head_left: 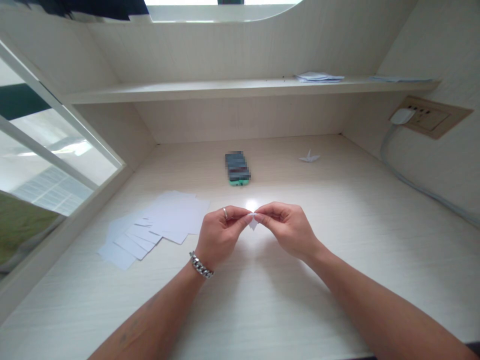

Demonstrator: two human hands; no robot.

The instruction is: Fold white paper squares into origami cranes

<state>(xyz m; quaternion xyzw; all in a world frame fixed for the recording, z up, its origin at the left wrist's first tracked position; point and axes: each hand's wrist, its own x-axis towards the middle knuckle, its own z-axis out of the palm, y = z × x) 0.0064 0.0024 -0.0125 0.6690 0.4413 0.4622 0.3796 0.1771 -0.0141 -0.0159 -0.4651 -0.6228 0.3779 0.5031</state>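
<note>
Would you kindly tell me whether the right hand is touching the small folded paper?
Touching: the head view shows the right hand pinching the small folded paper at its upper edge.

Left hand (219, 235): one; thumb (242, 225) and forefinger (237, 212) pinched, tips just beside the opposite pair. Right hand (292, 230): one; same pinch, remaining fingers curled inward. Left forearm (157, 305): bare, below-left of its hand. Right forearm (367, 295): bare, below-right of its hand.
</note>
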